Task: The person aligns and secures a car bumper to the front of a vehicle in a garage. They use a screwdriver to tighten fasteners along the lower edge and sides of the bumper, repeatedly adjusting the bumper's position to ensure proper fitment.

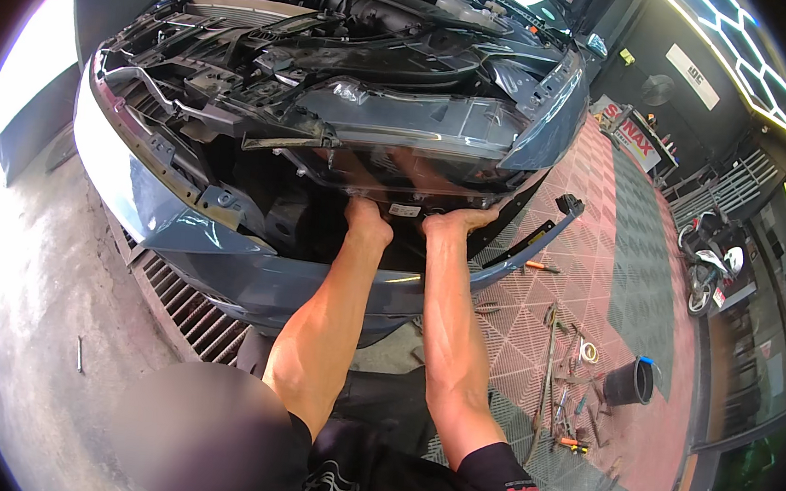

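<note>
A large clear headlight sits at the front corner of a grey-blue car, with a small white label on its lower edge. My left hand is at that lower edge, left of the label, its fingers mostly hidden behind the headlight. To the right of the label, my right hand is cupped against the underside, with part of it stretched along the edge toward the fender. Both hands appear to hold the headlight from below. Beneath my forearms, the front bumper hangs away from the body, leaving a dark gap.
Overhead, the engine bay is uncovered. A loose bumper end juts out on the right. Tools, an orange-handled one among them, and a black bucket are on the tiled floor. A drain grate lies left; a motorcycle stands far right.
</note>
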`<state>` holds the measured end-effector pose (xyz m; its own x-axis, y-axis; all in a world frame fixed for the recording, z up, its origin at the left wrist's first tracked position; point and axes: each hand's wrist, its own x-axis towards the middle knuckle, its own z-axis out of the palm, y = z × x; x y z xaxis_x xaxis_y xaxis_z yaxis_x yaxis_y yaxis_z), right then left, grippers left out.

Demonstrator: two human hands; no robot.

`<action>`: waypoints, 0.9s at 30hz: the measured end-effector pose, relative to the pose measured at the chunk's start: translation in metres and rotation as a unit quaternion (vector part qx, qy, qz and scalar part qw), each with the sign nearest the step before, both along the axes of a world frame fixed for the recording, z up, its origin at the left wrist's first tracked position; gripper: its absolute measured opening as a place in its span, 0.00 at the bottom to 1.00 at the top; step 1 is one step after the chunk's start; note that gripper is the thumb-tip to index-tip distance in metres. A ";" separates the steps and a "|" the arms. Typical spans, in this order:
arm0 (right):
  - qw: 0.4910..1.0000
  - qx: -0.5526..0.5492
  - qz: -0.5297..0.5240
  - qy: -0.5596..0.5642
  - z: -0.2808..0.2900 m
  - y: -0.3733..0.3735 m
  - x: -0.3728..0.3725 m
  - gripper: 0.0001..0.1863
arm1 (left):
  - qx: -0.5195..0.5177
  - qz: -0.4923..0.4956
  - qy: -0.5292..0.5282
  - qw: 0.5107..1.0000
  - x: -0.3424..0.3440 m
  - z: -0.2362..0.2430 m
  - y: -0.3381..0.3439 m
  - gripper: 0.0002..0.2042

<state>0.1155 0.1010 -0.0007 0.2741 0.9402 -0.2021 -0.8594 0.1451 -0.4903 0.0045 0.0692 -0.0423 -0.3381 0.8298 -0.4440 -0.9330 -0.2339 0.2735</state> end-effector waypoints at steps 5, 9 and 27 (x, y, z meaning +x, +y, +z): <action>1.000 0.006 -0.005 0.012 0.008 -0.009 -0.003 0.50 | -0.056 0.036 0.048 0.997 0.001 -0.009 0.011 0.11; 1.000 -0.018 0.002 0.024 0.017 -0.014 -0.007 0.49 | -0.039 -0.046 0.126 0.990 -0.024 -0.034 0.019 0.06; 0.997 0.028 0.050 0.053 0.008 -0.004 -0.015 0.48 | -0.084 0.023 0.927 0.366 -0.090 -0.094 0.055 0.21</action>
<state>0.1009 0.0974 0.0075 0.1591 0.9723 -0.1712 -0.9173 0.0815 -0.3897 -0.0855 0.1242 -0.1366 -0.1986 0.8182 0.5396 0.8949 -0.0731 0.4403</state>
